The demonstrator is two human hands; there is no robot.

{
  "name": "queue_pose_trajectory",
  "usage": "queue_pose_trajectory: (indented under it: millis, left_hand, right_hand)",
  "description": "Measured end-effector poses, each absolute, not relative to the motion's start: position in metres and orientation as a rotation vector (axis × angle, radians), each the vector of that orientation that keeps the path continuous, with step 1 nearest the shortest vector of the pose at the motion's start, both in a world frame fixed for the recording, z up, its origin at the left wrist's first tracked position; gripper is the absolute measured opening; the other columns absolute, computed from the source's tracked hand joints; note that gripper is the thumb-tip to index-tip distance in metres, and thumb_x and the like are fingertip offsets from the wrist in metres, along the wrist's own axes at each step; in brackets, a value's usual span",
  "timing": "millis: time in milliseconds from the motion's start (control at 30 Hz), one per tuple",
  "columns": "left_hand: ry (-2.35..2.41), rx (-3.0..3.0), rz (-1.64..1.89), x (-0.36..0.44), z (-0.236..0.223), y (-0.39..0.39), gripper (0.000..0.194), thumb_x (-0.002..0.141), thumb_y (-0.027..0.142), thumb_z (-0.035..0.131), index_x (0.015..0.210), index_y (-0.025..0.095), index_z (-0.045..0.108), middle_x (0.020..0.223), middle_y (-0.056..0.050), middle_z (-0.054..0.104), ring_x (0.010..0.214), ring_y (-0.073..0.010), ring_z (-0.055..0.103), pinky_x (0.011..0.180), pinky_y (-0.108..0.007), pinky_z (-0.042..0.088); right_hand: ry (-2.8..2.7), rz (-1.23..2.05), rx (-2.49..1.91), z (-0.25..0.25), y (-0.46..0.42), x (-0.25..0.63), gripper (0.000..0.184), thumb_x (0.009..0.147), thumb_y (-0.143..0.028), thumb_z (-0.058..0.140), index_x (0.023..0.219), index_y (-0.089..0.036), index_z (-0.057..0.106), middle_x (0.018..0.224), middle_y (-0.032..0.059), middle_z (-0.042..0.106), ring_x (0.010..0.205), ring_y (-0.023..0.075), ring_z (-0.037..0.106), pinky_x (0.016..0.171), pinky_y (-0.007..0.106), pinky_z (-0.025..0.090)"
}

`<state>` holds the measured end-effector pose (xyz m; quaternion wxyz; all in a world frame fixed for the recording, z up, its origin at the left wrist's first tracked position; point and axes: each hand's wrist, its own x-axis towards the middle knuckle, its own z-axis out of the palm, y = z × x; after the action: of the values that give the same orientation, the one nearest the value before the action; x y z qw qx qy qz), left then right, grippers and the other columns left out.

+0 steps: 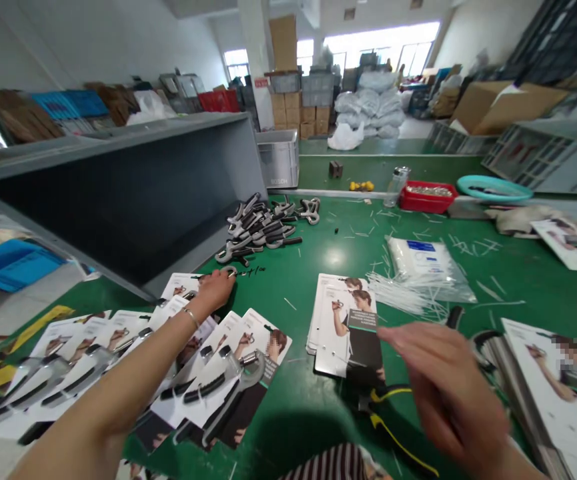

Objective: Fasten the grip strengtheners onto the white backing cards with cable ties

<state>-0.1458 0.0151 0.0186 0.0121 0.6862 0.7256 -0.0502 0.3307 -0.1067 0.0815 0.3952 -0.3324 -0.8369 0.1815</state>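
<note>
The left hand (215, 291) extends over the rear of the carded grips (254, 370), with its fingertips at a curved grey part just short of the loose grips (263, 230). Its fingers are bent and near one another; whether they clamp the part cannot be told. A bracelet (191, 317) encircles the left wrist.

The right hand (448, 377) is positioned at the right edge of the middle card stack (338, 327). Its fingers are together and blurred; whether they pinch a card cannot be told.

The carded grips lie in overlapping rows at the left of the green table (278, 287), partly covered by the left forearm. The loose grips form a heap beside the mouth of a grey bin (251, 153), which lies on its side.

Pliers (365, 403) with yellow-and-black handles rest at the near end of the middle card stack. A second card stack (553, 393) is located at the far right. Loose white ties (403, 293) lie beside a clear bag (431, 267). Behind these are a jar (397, 188), a red tray (425, 204) of small parts and a turquoise tray (498, 196).
</note>
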Motion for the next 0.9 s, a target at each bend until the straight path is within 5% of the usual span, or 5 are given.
queue_pose_trajectory:
  millis: [233,400,533,667,900]
  left_hand:
    - [2.082,2.309,-0.125,-0.169,0.030,0.022,0.013,0.081,0.012,0.051,0.084,0.016,0.064,0.095,-0.015,0.068,0.103,-0.0286,0.057,0.097,-0.043,0.041]
    - [2.580,2.063,0.704,-0.175,0.082,0.020,0.025,0.092,0.025,0.045,0.104,0.009,0.061,0.100,-0.009,0.066,0.100,-0.0234,0.061,0.093,-0.038,0.046]
    - [2.123,1.662,1.508,-0.114,0.111,0.008,0.026,0.091,0.038,0.052,0.101,0.016,0.059,0.090,-0.003,0.070,0.077,-0.0154,0.066,0.075,-0.029,0.053]
    - [1.495,1.487,1.378,-0.033,0.086,0.005,0.022,0.082,0.037,0.063,0.089,0.016,0.060,0.087,-0.005,0.071,0.073,-0.0162,0.068,0.067,-0.029,0.056]
    - [1.325,1.443,0.903,0.023,0.008,0.011,0.016,0.079,0.026,0.057,0.088,0.015,0.064,0.079,-0.004,0.069,0.073,-0.0173,0.066,0.068,-0.029,0.052]
  right_hand:
    - [-2.539,0.144,-1.257,-0.014,-0.062,0.327,0.045,0.097,-0.031,0.051,0.141,-0.021,0.051,0.145,0.0130,0.053,0.131,0.0335,0.049,0.102,0.055,0.041]
    - [-2.503,0.276,-1.184,0.009,-0.031,0.304,0.034,0.094,-0.027,0.055,0.126,-0.018,0.062,0.136,0.0148,0.060,0.123,0.0340,0.052,0.100,0.055,0.040]
    - [-2.184,0.685,-1.183,0.044,-0.009,0.282,0.025,0.097,-0.033,0.048,0.115,-0.021,0.063,0.105,0.0073,0.071,0.091,0.0211,0.065,0.081,0.035,0.049]
    - [-1.998,0.809,-1.292,0.050,0.005,0.269,0.024,0.093,-0.043,0.055,0.098,-0.021,0.062,0.074,-0.0008,0.065,0.062,0.0152,0.057,0.061,0.027,0.043]
    - [-1.770,1.347,-1.208,0.002,0.010,0.300,0.030,0.091,-0.048,0.052,0.091,-0.019,0.057,0.072,-0.0011,0.062,0.054,0.0133,0.059,0.055,0.025,0.045]
